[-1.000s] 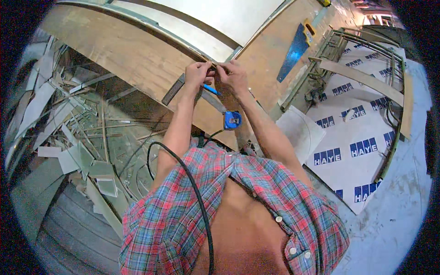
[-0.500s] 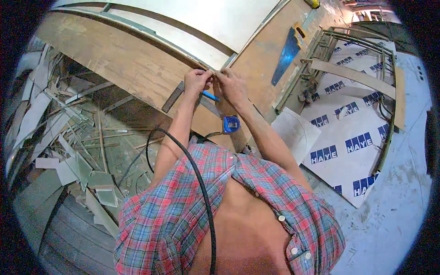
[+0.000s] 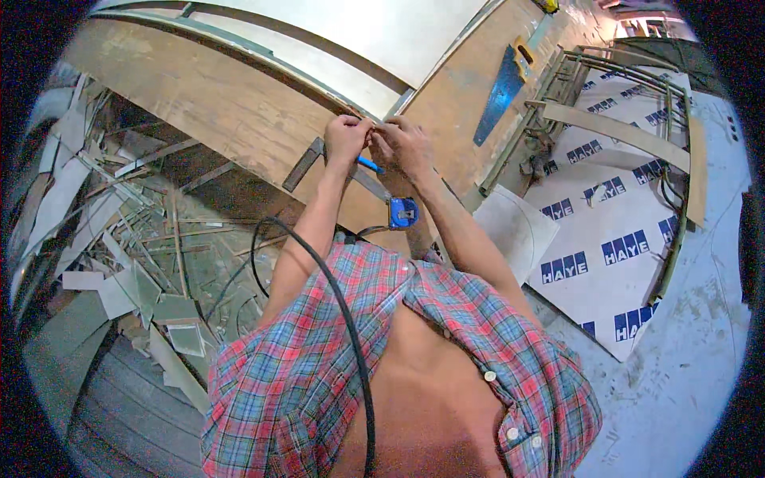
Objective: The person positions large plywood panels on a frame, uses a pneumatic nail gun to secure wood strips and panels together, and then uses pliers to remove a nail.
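Observation:
My left hand and my right hand meet at the near corner of a white framed panel. The fingertips of both are pinched together, almost touching; whatever they hold is too small or hidden to make out. Just below them a blue pen-like stick lies slanted. Beside my left wrist is the dark arm of a carpenter's square, whose metal blade runs beneath my wrist. A blue tape measure sits between my forearms. All this is on a plywood worktop.
A handsaw with a yellowish handle lies to the right on the plywood. Beyond it a metal frame and a wooden strip rest on a printed white sheet. Offcuts litter the left floor. A black cable crosses my left arm.
Both hands stay pinched at the panel corner, with only slight shifts of the fingers. The tape measure appears a little lower beside my right forearm.

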The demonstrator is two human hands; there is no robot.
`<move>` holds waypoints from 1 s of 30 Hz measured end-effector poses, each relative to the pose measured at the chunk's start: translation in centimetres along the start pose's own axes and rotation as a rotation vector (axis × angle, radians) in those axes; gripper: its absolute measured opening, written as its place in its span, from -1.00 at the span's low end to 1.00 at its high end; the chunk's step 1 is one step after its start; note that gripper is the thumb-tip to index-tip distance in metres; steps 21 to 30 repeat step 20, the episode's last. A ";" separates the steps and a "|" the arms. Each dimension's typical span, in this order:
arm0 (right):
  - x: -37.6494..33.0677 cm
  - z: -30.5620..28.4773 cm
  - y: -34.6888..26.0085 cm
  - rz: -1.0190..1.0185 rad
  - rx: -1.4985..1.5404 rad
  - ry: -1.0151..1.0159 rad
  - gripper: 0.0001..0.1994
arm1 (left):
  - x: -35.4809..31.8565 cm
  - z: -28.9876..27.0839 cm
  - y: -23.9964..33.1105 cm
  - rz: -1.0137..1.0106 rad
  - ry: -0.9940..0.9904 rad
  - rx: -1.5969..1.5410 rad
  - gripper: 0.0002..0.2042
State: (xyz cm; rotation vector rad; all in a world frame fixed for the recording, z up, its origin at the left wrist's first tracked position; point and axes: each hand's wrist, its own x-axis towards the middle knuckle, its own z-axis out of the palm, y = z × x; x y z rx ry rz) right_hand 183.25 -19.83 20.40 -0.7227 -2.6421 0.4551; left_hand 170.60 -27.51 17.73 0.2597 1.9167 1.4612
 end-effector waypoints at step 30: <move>1.4 -1.3 0.5 0.163 0.105 -0.028 -0.82 | 2.8 -3.1 4.3 0.996 -0.323 1.042 -0.73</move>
